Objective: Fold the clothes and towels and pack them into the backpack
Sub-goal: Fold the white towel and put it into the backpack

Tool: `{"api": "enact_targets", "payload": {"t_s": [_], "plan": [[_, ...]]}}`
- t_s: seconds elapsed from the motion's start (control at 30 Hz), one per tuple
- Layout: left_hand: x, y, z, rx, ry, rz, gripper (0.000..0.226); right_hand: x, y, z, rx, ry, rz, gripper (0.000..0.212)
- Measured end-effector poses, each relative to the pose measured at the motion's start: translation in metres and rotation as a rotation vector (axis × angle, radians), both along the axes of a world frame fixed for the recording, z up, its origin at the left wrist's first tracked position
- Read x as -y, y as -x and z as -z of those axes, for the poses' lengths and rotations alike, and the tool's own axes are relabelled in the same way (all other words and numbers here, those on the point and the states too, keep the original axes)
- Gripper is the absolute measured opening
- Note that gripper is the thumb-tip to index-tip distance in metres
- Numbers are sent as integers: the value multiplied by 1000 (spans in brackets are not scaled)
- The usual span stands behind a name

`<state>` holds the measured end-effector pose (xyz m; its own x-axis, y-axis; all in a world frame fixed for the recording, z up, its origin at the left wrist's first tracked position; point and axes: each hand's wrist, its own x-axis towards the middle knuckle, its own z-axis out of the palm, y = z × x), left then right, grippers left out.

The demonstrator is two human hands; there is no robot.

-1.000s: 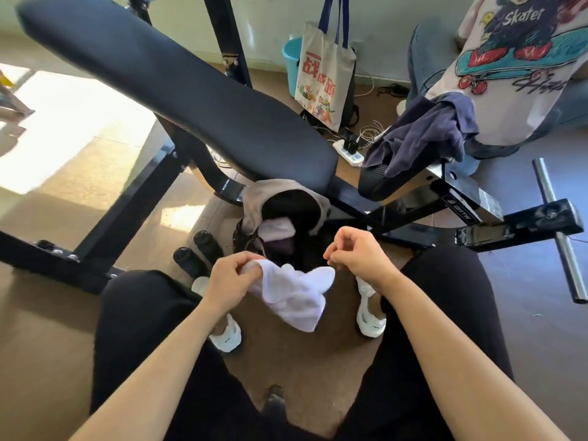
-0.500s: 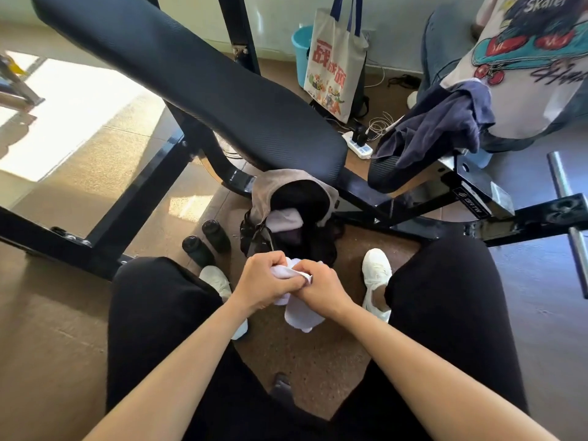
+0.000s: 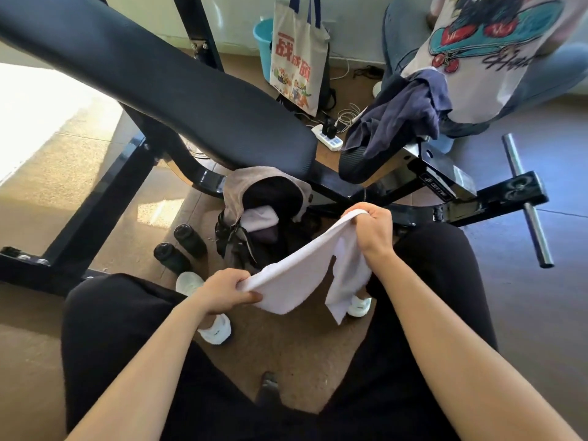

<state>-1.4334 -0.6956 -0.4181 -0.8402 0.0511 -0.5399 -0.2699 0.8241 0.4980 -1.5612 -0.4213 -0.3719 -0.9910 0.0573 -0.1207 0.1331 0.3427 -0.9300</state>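
On the head camera I see a white towel (image 3: 305, 268) held up in the air just in front of the open backpack (image 3: 264, 214), on the near side of it. Its long axis runs on a slant, from low on the left up to the right, and the high end points past the backpack's right edge.

The left hand (image 3: 227, 291) pinches the low end, with the thumb on top and the fingers curled under. The right hand (image 3: 374, 230) grips the high end, its fingers curled over the bunched edge. The cloth spans between the two grips, and a loose flap hangs below the right hand.

The backpack sits on the floor under the black bench (image 3: 191, 100), with pale folded cloth in its mouth. Two dark bottles (image 3: 181, 249) sit just left of the backpack. A dark blue garment (image 3: 401, 116) is draped over the bench seat, up and to the right of the backpack.
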Motion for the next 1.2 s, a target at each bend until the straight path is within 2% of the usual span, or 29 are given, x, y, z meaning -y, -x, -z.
{"api": "enact_targets", "payload": {"t_s": [0.1, 0.2, 0.4, 0.5, 0.63, 0.7, 0.83, 0.9, 1.0, 1.07, 1.2], "plan": [[13, 0, 3, 105, 21, -25, 28, -24, 18, -5, 45, 106, 255, 35], [12, -1, -4, 48, -21, -183, 29, -41, 26, -6, 66, 113, 371, 32], [14, 6, -27, -257, -529, -996, 20, -45, 23, 12, 92, -146, 199, 21], [20, 7, -31, -360, -505, -1260, 23, -43, 24, 25, 155, -239, 53, 16], [25, 2, -29, -416, -521, -1525, 53, -40, 24, 35, 198, -312, -31, 11], [27, 2, -30, -393, -494, -1527, 51, -36, 22, 39, 274, -315, -77, 23], [20, 1, -28, -364, -435, -1446, 32, -25, 9, 35, 505, -207, -179, 40], [12, 1, -33, -376, -472, -1415, 21, -20, 0, 30, 655, -90, -224, 44], [-2, 3, -36, -341, -600, -1338, 23, -10, -14, 27, 808, 88, -248, 62], [-10, 3, -36, -283, -702, -1246, 35, -1, -23, 26, 827, 213, -260, 61], [-32, -5, -32, -183, -842, -941, 24, 13, -46, 13, 802, 455, -287, 38]]}}
